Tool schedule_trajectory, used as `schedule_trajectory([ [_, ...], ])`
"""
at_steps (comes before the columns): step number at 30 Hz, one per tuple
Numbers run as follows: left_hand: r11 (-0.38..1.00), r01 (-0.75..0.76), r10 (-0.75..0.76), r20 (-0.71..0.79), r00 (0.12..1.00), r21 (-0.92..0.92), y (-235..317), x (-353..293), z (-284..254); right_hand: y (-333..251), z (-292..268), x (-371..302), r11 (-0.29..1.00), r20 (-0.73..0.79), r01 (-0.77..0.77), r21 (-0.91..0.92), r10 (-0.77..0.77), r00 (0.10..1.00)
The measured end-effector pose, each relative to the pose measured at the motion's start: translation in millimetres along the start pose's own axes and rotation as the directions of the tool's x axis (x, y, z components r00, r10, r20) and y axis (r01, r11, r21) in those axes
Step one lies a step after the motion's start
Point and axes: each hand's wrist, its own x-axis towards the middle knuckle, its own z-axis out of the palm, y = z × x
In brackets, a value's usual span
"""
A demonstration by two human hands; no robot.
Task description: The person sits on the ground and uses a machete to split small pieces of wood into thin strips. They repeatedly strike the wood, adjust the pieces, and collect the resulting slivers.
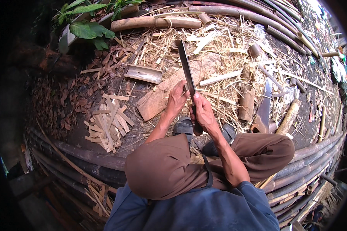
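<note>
My right hand is wrapped round the dark handle of a machete, its long blade pointing away from me and tilted a little left. Close against the left side of the blade, my left hand is closed with fingers and thumb pinched together. Whatever it grips is small and mostly hidden by the fingers. Beneath both hands lies a thick wooden board, set at a slant on the ground. A loose pile of short split bamboo strips is left of my left forearm.
A split bamboo half lies beyond the board's left side. Shavings cover the far ground. To the right are a bamboo tube and a wide-bladed saw. Bamboo poles curve along the back; more poles run beneath me.
</note>
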Motion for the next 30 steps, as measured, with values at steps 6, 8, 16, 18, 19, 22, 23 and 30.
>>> schedule_trajectory([
  [6,1.000,-0.009,0.009,-0.024,1.000,0.008,-3,1,-1,-4,3,2,0.951,0.009,0.173,-0.256,-0.177,0.984],
  [8,1.000,-0.013,0.013,-0.021,1.000,0.007,0,3,0,-6,3,2,0.943,-0.021,0.162,-0.292,-0.175,0.984],
  [16,0.999,-0.022,0.020,0.033,0.999,0.049,1,4,-4,-16,9,-2,0.888,-0.057,0.258,-0.380,-0.301,0.952],
  [18,0.995,-0.062,0.060,0.032,0.998,0.074,-1,5,-4,-16,8,-4,0.904,-0.073,0.181,-0.387,-0.225,0.972],
  [19,0.995,-0.063,0.061,0.036,0.998,0.079,-1,6,-5,-16,7,-5,0.911,-0.079,0.142,-0.387,-0.186,0.979],
  [22,0.993,-0.086,0.083,0.041,0.996,0.079,1,7,-6,-12,9,-1,0.902,-0.081,0.206,-0.380,-0.255,0.964],
  [23,0.991,-0.103,0.102,0.023,0.995,0.082,-1,7,-6,-15,11,0,0.897,-0.074,0.219,-0.383,-0.266,0.961],
  [30,0.983,-0.122,0.127,-0.030,0.991,0.135,-18,4,-4,-24,12,-4,0.853,-0.062,0.159,-0.496,-0.218,0.974],
])
